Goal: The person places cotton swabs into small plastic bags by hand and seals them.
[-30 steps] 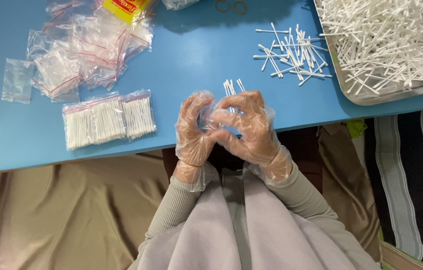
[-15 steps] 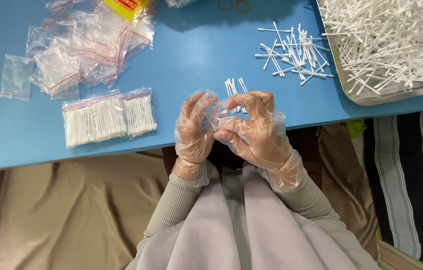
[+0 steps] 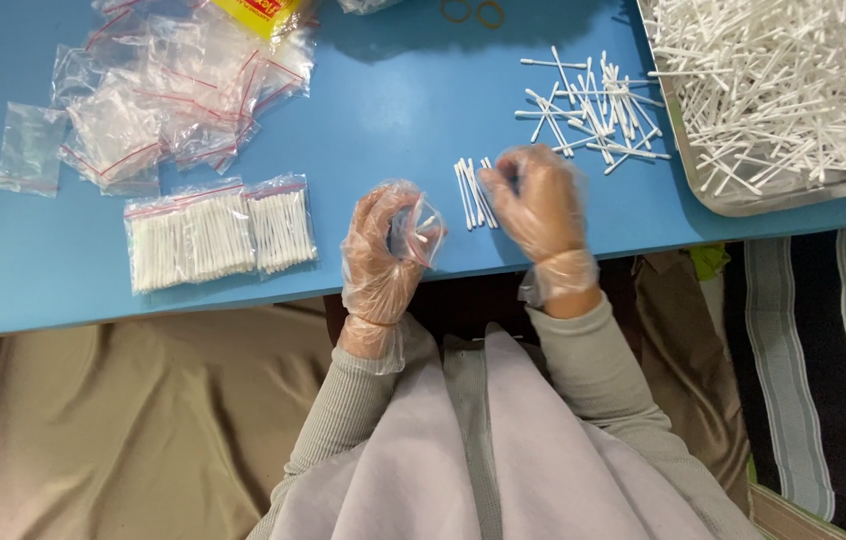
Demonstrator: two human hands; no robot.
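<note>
Beside the small bundle of white cotton swabs [image 3: 473, 192] on the blue table [image 3: 393, 110], the gloved right hand [image 3: 538, 200] is curling loosely, gripping nothing visible. Left of the bundle, the gloved left hand [image 3: 383, 250] is pinching a small clear zip bag [image 3: 421, 232]. Risk: slippery gloves scattering swabs or collapsing the bag mouth.

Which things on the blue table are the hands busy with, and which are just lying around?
In use:
left hand holding a small clear bag
right hand at the little swab bundle

Lying about:
loose swabs
tray of swabs
filled bags
empty bags
rubber bands
yellow packet
</note>
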